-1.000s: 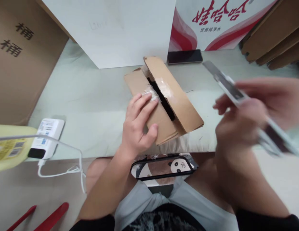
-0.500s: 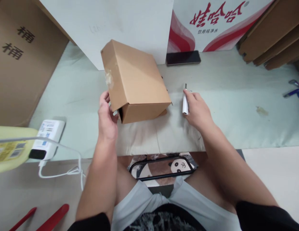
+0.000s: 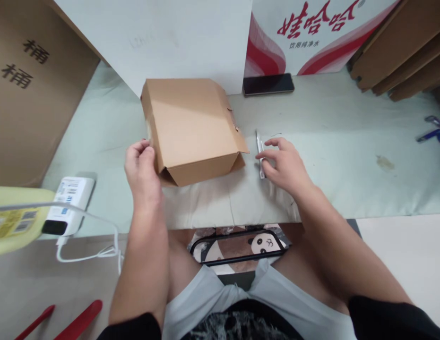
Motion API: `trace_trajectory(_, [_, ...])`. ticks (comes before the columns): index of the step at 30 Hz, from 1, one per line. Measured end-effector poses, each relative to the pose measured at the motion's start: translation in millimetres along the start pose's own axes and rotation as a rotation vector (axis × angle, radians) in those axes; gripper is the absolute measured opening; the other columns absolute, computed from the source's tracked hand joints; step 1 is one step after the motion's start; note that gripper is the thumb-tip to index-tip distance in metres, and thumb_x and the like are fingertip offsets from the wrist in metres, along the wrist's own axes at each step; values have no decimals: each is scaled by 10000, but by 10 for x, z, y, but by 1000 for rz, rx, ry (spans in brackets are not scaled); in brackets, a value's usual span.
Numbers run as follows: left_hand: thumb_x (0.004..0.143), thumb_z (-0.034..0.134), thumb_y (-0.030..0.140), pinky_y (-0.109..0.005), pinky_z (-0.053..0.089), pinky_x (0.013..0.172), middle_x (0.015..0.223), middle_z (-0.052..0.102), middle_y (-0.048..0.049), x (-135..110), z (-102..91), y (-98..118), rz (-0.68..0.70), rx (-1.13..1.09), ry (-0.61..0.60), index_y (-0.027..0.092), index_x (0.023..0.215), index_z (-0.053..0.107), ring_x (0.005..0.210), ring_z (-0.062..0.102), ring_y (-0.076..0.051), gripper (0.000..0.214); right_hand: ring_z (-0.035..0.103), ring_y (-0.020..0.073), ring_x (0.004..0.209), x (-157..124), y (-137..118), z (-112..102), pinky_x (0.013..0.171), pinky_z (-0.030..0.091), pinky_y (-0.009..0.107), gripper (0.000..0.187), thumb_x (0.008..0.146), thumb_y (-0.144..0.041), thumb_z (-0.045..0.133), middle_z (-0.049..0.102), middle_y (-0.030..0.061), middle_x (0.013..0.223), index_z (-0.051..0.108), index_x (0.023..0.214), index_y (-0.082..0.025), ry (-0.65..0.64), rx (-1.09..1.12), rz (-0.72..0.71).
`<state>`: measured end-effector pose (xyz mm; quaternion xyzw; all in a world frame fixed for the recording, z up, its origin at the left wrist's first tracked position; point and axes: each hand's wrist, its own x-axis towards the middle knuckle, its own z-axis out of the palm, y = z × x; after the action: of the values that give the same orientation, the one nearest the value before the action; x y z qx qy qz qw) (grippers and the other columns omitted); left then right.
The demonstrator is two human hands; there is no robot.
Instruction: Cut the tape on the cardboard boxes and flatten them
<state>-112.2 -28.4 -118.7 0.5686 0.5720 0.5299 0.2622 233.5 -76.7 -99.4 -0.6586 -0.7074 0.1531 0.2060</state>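
A brown cardboard box (image 3: 194, 123) rests on the cloth-covered table, its loose flaps showing at the near left corner and along the right side. My left hand (image 3: 143, 167) has its fingers curled and pinched on the box's left edge. To the right of the box lies a slim white box cutter (image 3: 260, 153) with a metal tip pointing away from me. My right hand (image 3: 285, 165) is over and beside the cutter, fingers apart, thumb and fingertips close to its handle; whether they touch it is hard to tell.
Behind the box stands a large white carton (image 3: 191, 38). A black phone (image 3: 268, 85) lies by a red-and-white carton (image 3: 319, 52). Flattened cardboard (image 3: 393, 52) leans at right. On the left are a white power bank (image 3: 73, 203) with a cable and a yellow object (image 3: 21, 219).
The box has come down flatter and turned, with my left hand shifting left along with it. My right hand has loosened from the box cutter, which now lies further left on the table.
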Motion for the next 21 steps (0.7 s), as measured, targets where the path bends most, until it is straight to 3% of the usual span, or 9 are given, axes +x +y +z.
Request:
trace_trajectory(1, [906, 590, 663, -552, 494, 1056, 1222, 682, -88, -23, 35, 97, -13, 9, 120, 200, 1166, 609, 1181, 625, -309, 531, 597, 360, 1253, -5, -24, 8, 1123, 462, 561, 302, 894, -230, 541, 651, 157, 1306, 826, 990, -208, 4, 37, -74])
trace_trajectory(2, [896, 597, 678, -545, 477, 1095, 1227, 698, -91, -47, 69, 193, 36, 58, 147, 191, 1150, 656, 1204, 624, -311, 552, 593, 353, 1267, -9, -50, 17, 1146, 446, 560, 296, 906, -263, 539, 672, 142, 1279, 820, 984, -217, 2, 75, -150])
trace_trajectory(5, [944, 482, 728, -505, 436, 1179, 1269, 723, -70, -112, 134, 389, 172, 156, 108, 213, 1150, 726, 1290, 613, -296, 606, 578, 338, 1315, -8, -123, 41, 1199, 409, 565, 352, 933, -336, 519, 704, 125, 1257, 757, 1166, -223, -21, 184, -301])
trace_trajectory(9, [964, 401, 759, -515, 438, 1194, 1384, 689, -96, -164, 174, 349, 117, 81, 7, 203, 1352, 626, 1354, 602, -311, 714, 606, 332, 1290, 6, -172, 37, 1132, 479, 556, 563, 912, -388, 559, 656, 161, 1391, 547, 1445, -207, -36, 368, -264])
trace_trajectory(11, [911, 414, 834, -520, 427, 1209, 1494, 611, -132, -180, 200, 284, 94, 35, -74, 207, 1475, 508, 1438, 542, -340, 848, 633, 308, 1251, 3, -173, 22, 1090, 515, 511, 591, 905, -392, 579, 641, 170, 1412, 508, 1458, -198, -26, 447, -243])
trace_trajectory(14, [789, 519, 913, -482, 414, 1231, 1594, 506, -116, -191, 258, 269, 185, -2, -160, 300, 1549, 393, 1531, 438, -342, 984, 665, 284, 1181, -21, -161, 3, 1045, 537, 471, 530, 908, -396, 604, 662, 164, 1357, 527, 1392, -195, 22, 516, -271])
trace_trajectory(17, [786, 591, 869, -498, 476, 1176, 1527, 562, -137, -201, 318, 374, 285, -106, -202, 343, 1566, 308, 1433, 559, -337, 983, 680, 260, 1132, -51, -155, 0, 980, 562, 446, 504, 938, -422, 602, 660, 146, 1354, 472, 1386, -231, 23, 612, -296])
trace_trajectory(21, [754, 662, 842, -510, 590, 1023, 1351, 676, -122, -215, 326, 501, 103, -169, -237, 354, 1529, 316, 1208, 709, -328, 980, 684, 243, 1095, -59, -157, 36, 900, 579, 419, 546, 952, -536, 581, 659, 145, 1331, 376, 1380, -264, -77, 742, -249])
